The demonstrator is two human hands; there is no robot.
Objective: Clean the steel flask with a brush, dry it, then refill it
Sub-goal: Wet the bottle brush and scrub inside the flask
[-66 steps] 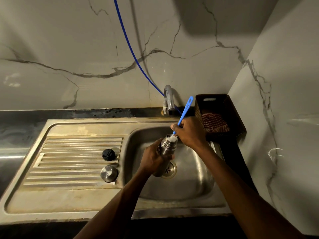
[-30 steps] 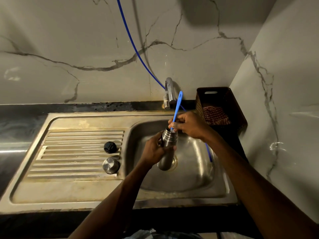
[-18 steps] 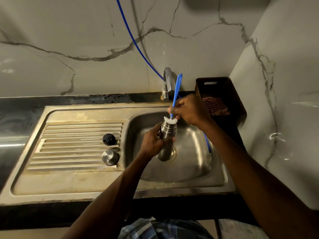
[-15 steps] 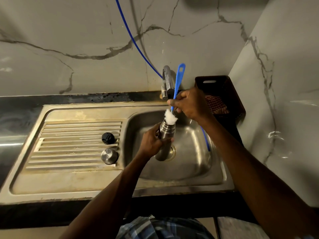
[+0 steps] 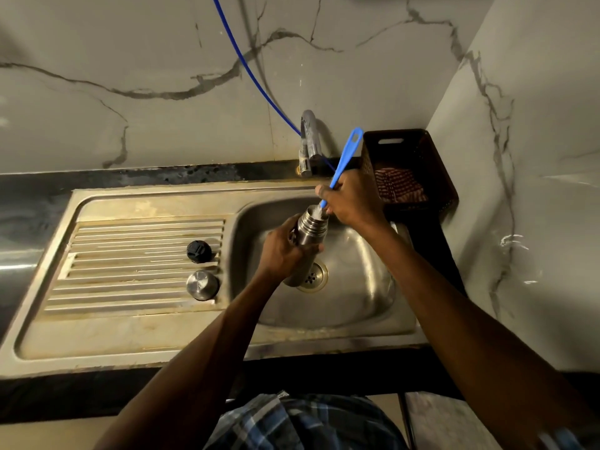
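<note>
Step in hand: brushing, judged from the brush head at the mouth.

Steel flask is held tilted over the sink basin, above the drain; left hand is wrapped around its body, fingers closed on it.

Blue bottle brush is gripped low on the handle by the right hand, fingers closed; white bristles sit in the flask mouth.

Black stopper and steel cap are parked on the drainboard.

Next move likely needs a straight plunge along the flask axis, then a rinse at the tap. Drying and refilling not yet done; a cloth is seen in the basket behind.
</note>
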